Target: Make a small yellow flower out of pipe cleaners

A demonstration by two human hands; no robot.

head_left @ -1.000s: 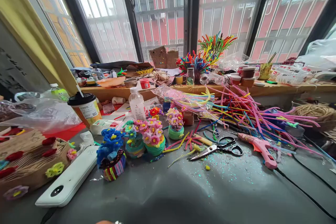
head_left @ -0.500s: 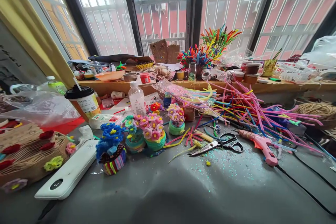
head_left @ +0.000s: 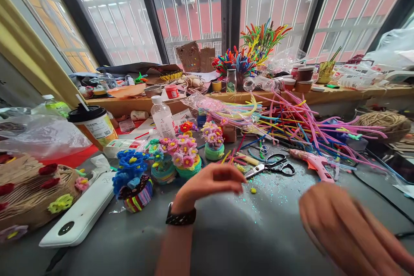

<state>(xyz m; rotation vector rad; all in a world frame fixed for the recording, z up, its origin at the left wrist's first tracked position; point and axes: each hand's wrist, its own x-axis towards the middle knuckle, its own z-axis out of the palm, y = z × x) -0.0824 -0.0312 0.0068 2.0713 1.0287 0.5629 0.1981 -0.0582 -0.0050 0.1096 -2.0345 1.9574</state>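
My left hand (head_left: 213, 181), with a dark band on its wrist, reaches over the grey table. Its fingers are loosely curved and apart, with nothing seen in them. The fingertips are nearest the blades of the black-handled scissors (head_left: 271, 165) and a yellow-green fuzzy piece (head_left: 239, 167); I cannot tell whether they touch. My right hand (head_left: 336, 220) is smeared by motion at the lower right, below the pink glue gun (head_left: 318, 163). Its fingertips are hidden. Left of my left hand stand small pots of pink pipe-cleaner flowers (head_left: 185, 151) and blue ones (head_left: 131, 166).
A tangle of pipe cleaners (head_left: 291, 123) covers the back right. At left lie a white power bank (head_left: 79, 213), a cardboard piece with flowers (head_left: 39, 194) and a drink cup (head_left: 93, 127). A clear bottle (head_left: 162, 117) stands behind the pots. The glue gun's cord (head_left: 380, 189) runs right.
Both hands have come into view from below, the left over the middle and the right at the lower right. The view has shifted slightly; the things on the table look unmoved.
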